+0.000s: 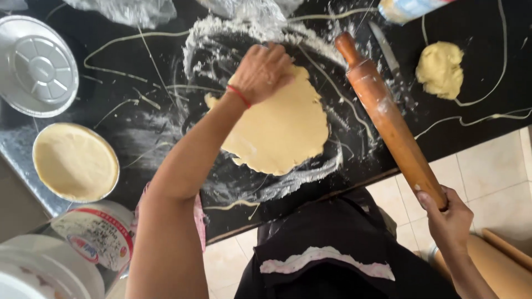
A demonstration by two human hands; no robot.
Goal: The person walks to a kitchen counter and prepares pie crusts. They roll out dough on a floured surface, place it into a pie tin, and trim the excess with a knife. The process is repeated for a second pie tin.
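Dough sheet (282, 130): a flat, pale yellow round, lying on the floured middle of the black surface (476, 33), just in front of you.
Left hand (261, 72): your grip is curled onto the far edge of the dough sheet, fingers bent down and touching it; a red band circles the wrist.
Rolling pin (388, 119): wooden, lying aslant just right of the dough sheet, its far handle over the flour.
Right hand (450, 215): your grip is clenched around the near handle of the rolling pin, past the surface edge.
Dough lump (440, 69): unrolled, on the right, well apart from the sheet.
Knife (385, 52): lying between the rolling pin and the dough lump.
Lined pie tin (75, 161): at left, filled with dough.
Empty foil tin (36, 65): beyond the lined pie tin, at far left.
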